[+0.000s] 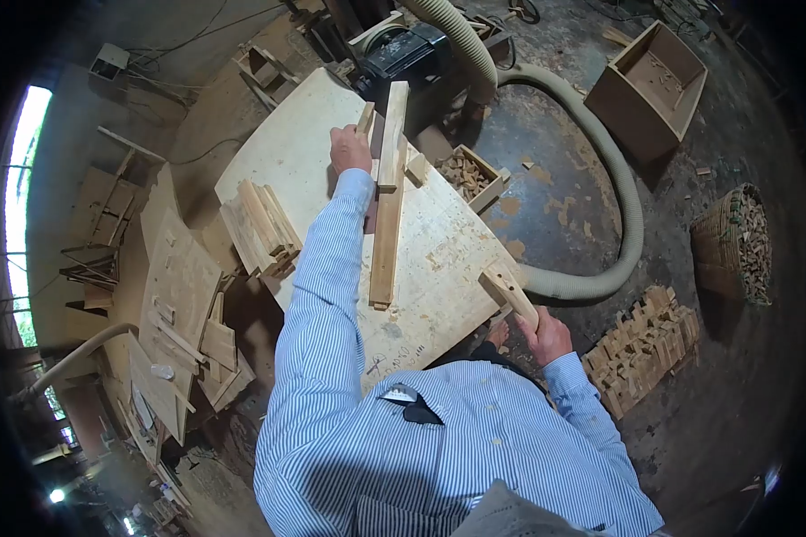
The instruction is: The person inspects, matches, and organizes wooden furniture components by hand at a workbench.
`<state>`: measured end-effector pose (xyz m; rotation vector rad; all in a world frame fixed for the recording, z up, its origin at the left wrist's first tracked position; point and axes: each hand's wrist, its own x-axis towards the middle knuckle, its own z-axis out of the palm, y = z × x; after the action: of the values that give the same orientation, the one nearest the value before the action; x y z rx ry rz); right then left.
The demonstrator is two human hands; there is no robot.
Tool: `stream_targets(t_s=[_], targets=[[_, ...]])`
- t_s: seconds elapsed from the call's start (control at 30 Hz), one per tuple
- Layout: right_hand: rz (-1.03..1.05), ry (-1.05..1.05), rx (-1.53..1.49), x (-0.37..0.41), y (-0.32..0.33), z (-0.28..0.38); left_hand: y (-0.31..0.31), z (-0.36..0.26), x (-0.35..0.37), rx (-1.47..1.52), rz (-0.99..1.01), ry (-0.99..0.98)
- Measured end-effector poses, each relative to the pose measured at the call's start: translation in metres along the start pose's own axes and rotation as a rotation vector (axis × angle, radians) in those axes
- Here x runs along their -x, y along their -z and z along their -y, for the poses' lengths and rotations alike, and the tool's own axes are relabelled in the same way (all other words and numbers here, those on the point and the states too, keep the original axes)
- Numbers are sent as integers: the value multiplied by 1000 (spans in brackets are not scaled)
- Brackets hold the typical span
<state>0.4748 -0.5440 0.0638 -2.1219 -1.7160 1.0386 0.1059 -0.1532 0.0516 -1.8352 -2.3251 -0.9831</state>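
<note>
Two hands, both busy with wood. The left hand (349, 150) is stretched out to the far side of the desk (439, 268). Its grip is closed round a small wood strip (365, 117) that sticks up just beside the long plank (387, 206); I can't tell if the strip and plank actually touch. That plank lies lengthwise along the middle of the desk, with its far end reaching past the hand.

The right hand (546, 336) is down at the near right corner of the desk. Its grip is wrapped tight round the lower end of a shaped wooden piece (509, 294) (rounded, sort of like a handle or a leg), which angles up over the desk edge.

Around that, a stack of flat wood pieces (264, 228) sits on the left part of the desk, apart from both hands. An open box of small offcuts (471, 174) is right of the plank at the desk's edge. On the floor to the right, a thick dust hose (625, 206) curves round, and there's a wooden crate (654, 85) and a wicker basket (734, 242) full of wood bits. A pile of blocks (640, 345) lies near the right hand.
</note>
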Motion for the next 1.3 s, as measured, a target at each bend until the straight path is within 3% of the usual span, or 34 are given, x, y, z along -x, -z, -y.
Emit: stream_targets(t_s=[0.07, 0.13, 0.2, 0.27, 0.33, 0.37, 0.57, 0.87, 1.13, 1.3], targets=[[-1, -10, 3, -1, 2, 0, 6, -4, 7, 93, 76, -123], [-24, 33, -15, 1, 9, 3, 0, 3, 11, 100, 42, -79], [-6, 16, -4, 0, 11, 1, -8, 12, 10, 125, 121, 197], [11, -1, 6, 1, 12, 4, -33, 26, 7, 135, 85, 123], [56, -40, -3, 5, 20, 7, -31, 11, 17, 575, 266, 422], [55, -42, 23, 5, 20, 8, -28, 4, 18, 562, 256, 438], [47, -13, 0, 1, 17, 10, -55, 3, -4, 623, 204, 461], [21, 11, 57, -10, 5, -1, -47, -20, -15, 618, 173, 499], [32, 2, 63, 2, -10, -2, -42, -6, -7, 584, 185, 478], [1, 10, 63, -29, -20, 32, -50, 18, -50, 505, 182, 456]])
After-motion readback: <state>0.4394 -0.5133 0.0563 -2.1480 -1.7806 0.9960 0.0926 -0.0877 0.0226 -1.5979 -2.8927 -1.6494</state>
